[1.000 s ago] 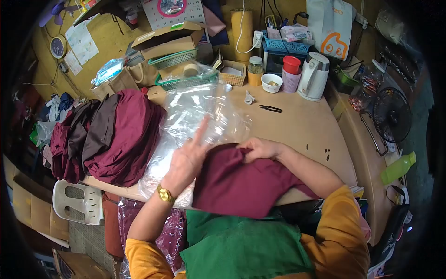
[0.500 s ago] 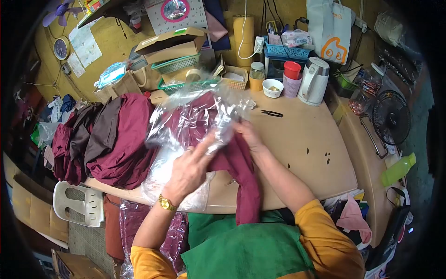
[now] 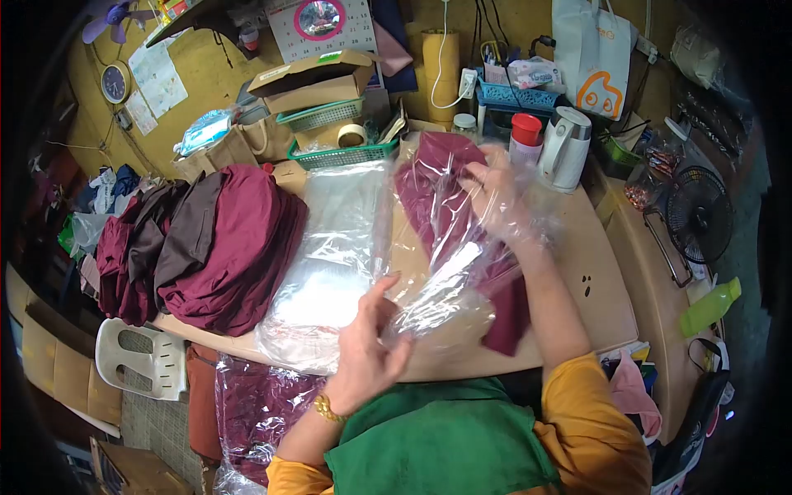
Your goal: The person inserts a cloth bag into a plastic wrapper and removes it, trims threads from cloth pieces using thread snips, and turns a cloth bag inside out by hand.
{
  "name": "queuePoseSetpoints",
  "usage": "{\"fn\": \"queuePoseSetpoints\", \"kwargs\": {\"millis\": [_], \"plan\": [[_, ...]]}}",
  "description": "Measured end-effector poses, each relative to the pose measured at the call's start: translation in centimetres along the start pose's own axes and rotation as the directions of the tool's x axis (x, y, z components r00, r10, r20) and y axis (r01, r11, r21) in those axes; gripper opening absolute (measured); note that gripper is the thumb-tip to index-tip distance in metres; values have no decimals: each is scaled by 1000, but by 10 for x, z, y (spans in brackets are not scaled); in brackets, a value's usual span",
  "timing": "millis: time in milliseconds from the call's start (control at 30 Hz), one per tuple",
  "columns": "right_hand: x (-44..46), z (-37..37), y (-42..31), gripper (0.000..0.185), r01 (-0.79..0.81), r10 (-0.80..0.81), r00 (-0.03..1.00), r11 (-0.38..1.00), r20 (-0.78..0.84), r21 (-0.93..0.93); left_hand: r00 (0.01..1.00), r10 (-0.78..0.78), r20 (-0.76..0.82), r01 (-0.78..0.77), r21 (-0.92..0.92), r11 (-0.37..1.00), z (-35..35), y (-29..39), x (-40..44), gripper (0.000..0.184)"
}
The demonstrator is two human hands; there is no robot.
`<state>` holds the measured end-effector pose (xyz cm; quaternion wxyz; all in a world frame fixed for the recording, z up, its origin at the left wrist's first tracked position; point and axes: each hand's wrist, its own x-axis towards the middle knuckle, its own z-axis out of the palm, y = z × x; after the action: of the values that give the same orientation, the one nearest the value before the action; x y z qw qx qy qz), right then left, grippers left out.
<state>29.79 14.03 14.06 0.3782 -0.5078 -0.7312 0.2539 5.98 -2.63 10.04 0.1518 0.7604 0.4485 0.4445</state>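
Note:
A maroon garment [image 3: 433,173] lies slantwise on the table, partly inside a clear plastic bag [image 3: 450,276]. Its lower end [image 3: 505,318] hangs out beyond the film. My right hand [image 3: 499,198] has its fingers curled on the garment's upper part, with clear film around the hand and wrist. My left hand [image 3: 367,351], wearing a gold watch, is at the bag's lower left edge, thumb and fingers apart. A stack of flat clear bags [image 3: 330,239] lies to the left of the garment.
Folded maroon and dark garments [image 3: 235,247] are piled at the left. Baskets [image 3: 346,154], a red-lidded container [image 3: 525,128] and a white kettle [image 3: 565,148] line the back. A white plastic stool [image 3: 140,359] stands lower left; a black fan [image 3: 699,210] is at right.
The garment and clear bag have moved right, off the stack of flat bags. My right hand has moved up and right into the film; my left hand has shifted right and lower, its fingers spreading.

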Motion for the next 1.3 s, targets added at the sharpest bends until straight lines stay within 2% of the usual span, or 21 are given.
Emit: {"fn": "queuePoseSetpoints", "kwargs": {"millis": [33, 100, 167, 200, 233, 300, 333, 367, 400, 433, 500, 567, 633, 767, 900, 967, 1033, 1067, 1100, 1167, 1300], "plan": [[-16, 5, -23, 40, 102, -219, 961, 848, -167, -521, 1000, 12, -7, -12, -92, 996, 8, 9, -1, 74], [-44, 33, 10, 29, 248, -508, 861, 472, -32, -846, 1000, 24, -19, -28, -190, 981, 22, 15, -1, 74], [-60, 45, 20, 27, 499, -240, 839, 699, 489, -513, 992, 109, 62, -102, -107, 989, 33, 12, 4, 76], [-62, 45, 11, 33, 493, -132, 642, 825, 755, -276, 991, 82, 102, -73, -87, 994, 36, 13, 4, 76], [-64, 46, 2, 40, 312, -8, 368, 943, 930, -116, 991, 85, 102, -76, -91, 993, 40, 15, 3, 76], [-67, 81, 63, 50, 204, -52, 137, 979, 989, 23, 973, 87, 216, -47, -183, 982, 46, 19, -3, 73], [-81, 105, 98, 58, 496, -216, 517, 864, 828, -84, 954, 85, 289, -24, -209, 978, 49, 20, -6, 71], [-90, 117, 115, 67, 662, -463, 718, 685, 519, -304, 954, 84, 289, -22, -211, 977, 54, 20, -7, 71], [-85, 116, 92, 70, 480, -222, 827, 755, 516, -446, 888, 191, 419, -46, -332, 942, 61, 19, -8, 68], [-82, 128, 92, 80, 382, -62, 851, 756, 522, -532, 795, 309, 522, -51, -450, 892, 67, 20, -9, 65], [-82, 143, 74, 83, 447, -93, 766, 787, 636, -424, 494, 418, 763, -4, -479, 878, 65, 27, -6, 59], [-66, 151, 71, 69, 475, -264, 532, 880, 804, -25, 506, 383, 773, -8, -440, 898, 52, 28, 0, 49], [-69, 145, 53, 62, 522, -369, 834, 769, 410, -369, 789, 365, 494, -244, -293, 924, 38, 24, 30, 40], [-60, 171, 80, 72, 503, -339, 811, 819, 477, -275, 967, 151, 207, -154, 0, 988, 57, 2, 95, 42], [-73, 209, 99, 83, 489, -370, 838, 836, 402, -250, 978, 207, 40, -207, 7, 978, 151, -72, 119, 50], [-73, 211, 104, 88, 464, -378, 863, 855, 336, -230, 813, 134, 566, -150, -18, 988, 175, -79, 108, 47], [-75, 209, 112, 100, 379, -335, 886, 921, 319, -86, 791, 184, 583, -244, 25, 970, 200, -72, 94, 36], [-79, 200, 105, 98, 427, -342, 883, 870, 323, -247, 800, 147, 582, -167, -19, 986, 202, -54, 92, 26], [-75, 192, 100, 98, 422, -338, 886, 872, 319, -249, 796, 150, 586, -170, -22, 985, 203, -38, 94, 26], [-58, 176, 97, 94, 368, -249, 917, 831, 313, -417, 766, 303, 567, -257, -161, 953, 191, 5, 98, 24], [-21, 135, 151, 79, 173, -194, 981, 802, 23, -572, 748, 431, 504, -316, -300, 900, 176, 37, 91, 26]]}}
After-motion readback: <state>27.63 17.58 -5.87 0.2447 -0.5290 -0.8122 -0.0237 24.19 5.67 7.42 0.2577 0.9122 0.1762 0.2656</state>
